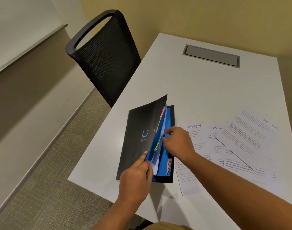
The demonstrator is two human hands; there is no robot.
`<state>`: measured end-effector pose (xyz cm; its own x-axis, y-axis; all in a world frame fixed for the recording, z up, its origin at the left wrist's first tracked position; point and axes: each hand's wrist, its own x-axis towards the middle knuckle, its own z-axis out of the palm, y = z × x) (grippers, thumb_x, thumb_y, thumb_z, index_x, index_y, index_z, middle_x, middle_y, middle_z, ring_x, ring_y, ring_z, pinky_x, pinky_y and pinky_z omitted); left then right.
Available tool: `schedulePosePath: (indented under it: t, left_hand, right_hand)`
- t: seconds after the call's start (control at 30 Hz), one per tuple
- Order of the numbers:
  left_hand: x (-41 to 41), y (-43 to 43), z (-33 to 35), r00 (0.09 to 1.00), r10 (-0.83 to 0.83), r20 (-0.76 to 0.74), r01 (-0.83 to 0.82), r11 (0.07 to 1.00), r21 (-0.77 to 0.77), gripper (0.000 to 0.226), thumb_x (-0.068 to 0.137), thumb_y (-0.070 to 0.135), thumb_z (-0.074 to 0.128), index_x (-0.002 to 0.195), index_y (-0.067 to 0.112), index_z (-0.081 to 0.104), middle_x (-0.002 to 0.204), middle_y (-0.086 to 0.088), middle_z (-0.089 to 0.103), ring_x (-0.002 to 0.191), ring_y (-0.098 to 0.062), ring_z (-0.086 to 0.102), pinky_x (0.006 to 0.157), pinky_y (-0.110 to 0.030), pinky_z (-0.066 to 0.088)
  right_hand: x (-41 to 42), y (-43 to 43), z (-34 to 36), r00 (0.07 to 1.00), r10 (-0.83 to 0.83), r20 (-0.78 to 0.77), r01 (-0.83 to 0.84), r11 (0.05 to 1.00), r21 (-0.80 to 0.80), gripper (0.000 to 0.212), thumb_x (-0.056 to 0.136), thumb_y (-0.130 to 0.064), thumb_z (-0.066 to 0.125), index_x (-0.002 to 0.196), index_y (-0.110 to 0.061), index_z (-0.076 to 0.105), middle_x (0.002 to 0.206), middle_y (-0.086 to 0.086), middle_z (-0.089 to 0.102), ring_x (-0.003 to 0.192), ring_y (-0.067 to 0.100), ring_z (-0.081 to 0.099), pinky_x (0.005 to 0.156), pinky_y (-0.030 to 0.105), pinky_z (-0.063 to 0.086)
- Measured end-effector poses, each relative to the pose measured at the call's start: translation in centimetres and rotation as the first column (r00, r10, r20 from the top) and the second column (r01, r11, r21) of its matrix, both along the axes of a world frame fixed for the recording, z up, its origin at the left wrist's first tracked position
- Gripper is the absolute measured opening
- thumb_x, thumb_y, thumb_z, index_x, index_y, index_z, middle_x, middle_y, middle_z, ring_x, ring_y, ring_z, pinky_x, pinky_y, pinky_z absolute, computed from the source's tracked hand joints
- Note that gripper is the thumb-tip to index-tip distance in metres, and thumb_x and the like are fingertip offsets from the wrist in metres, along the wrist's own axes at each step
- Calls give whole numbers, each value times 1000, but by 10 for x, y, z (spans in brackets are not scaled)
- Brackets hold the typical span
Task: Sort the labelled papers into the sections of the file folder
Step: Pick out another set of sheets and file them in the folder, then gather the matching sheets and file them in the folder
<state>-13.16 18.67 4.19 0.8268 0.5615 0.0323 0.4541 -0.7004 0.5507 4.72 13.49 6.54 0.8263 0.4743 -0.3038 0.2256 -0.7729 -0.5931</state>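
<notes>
A black file folder (pixel 138 135) lies near the left edge of the white table (pixel 191 83), its front cover lifted. Inside are blue dividers (pixel 166 156) with pink, orange, yellow and green tabs along the edge. My left hand (pixel 135 176) grips the lower edge of the cover and the top leaves, holding them up. My right hand (pixel 178 141) reaches in from the right, its fingertips pinching a clear leaf by the tabs. Several printed papers (pixel 244 143) lie fanned out to the right of the folder; the sheet nearest it (pixel 194 127) is headed ADMIN.
A black mesh chair (pixel 107 55) stands at the table's left side behind the folder. A grey cable hatch (pixel 211 55) is set into the far part of the tabletop. Carpet and a wall lie left of the table edge.
</notes>
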Motion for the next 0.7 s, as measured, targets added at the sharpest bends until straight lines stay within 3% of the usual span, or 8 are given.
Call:
schedulePosePath:
  t: [0.17, 0.27, 0.37, 0.47, 0.6, 0.7]
  left_hand:
    - [15, 2, 1, 966, -25, -256, 39, 998, 48, 23, 97, 41, 47, 101, 29, 66, 148, 13, 44, 73, -4, 63, 69, -7, 43]
    - [24, 2, -1, 925, -60, -374, 95, 993, 74, 17, 98, 36, 48, 99, 26, 62, 153, 11, 37, 77, -7, 64, 67, -15, 50]
    - [27, -3, -16, 879, -110, -463, 163, 984, 74, 18, 96, 32, 53, 110, 24, 61, 157, 6, 29, 104, -13, 64, 70, -24, 53]
    - [23, -15, -34, 851, -149, -503, 214, 974, 73, 33, 98, 35, 48, 129, 25, 56, 160, 2, 22, 139, -17, 38, 85, -29, 52]
    - [21, -35, -45, 839, -209, -502, 259, 965, 31, 43, 97, 37, 43, 137, 24, 52, 160, 1, 24, 146, -18, 24, 109, -35, 37]
    - [28, -52, -46, 834, -279, -476, 300, 953, -33, 44, 97, 45, 42, 137, 28, 51, 160, 5, 21, 148, -14, 18, 113, -34, 30]
  right_hand:
    - [13, -59, -1, 993, -120, 18, 120, 993, -9, 9, 85, -32, 63, 93, -30, 67, 83, -8, 72, 69, 8, 68, 69, 28, 57]
    - [15, -106, -13, 990, -114, -81, 110, 993, -48, 9, 84, -32, 67, 92, -28, 68, 79, -9, 73, 68, 6, 71, 72, 31, 58]
    - [10, -157, -25, 989, -114, -97, 104, 989, -101, 10, 84, -29, 69, 94, -26, 71, 82, -12, 72, 78, 5, 69, 71, 22, 51]
    - [4, -203, -37, 982, -145, -124, 126, 980, -153, 9, 86, -28, 69, 95, -27, 69, 90, -14, 70, 82, -4, 61, 67, 8, 40]
    - [2, -245, -46, 963, -226, -147, 195, 961, -198, 15, 87, -26, 68, 101, -24, 71, 102, -10, 71, 87, 0, 61, 76, 17, 42]
    - [1, -266, -49, 954, -247, -171, 210, 955, -208, 21, 88, -26, 67, 109, -22, 70, 110, -8, 69, 88, 1, 60, 77, 18, 43]
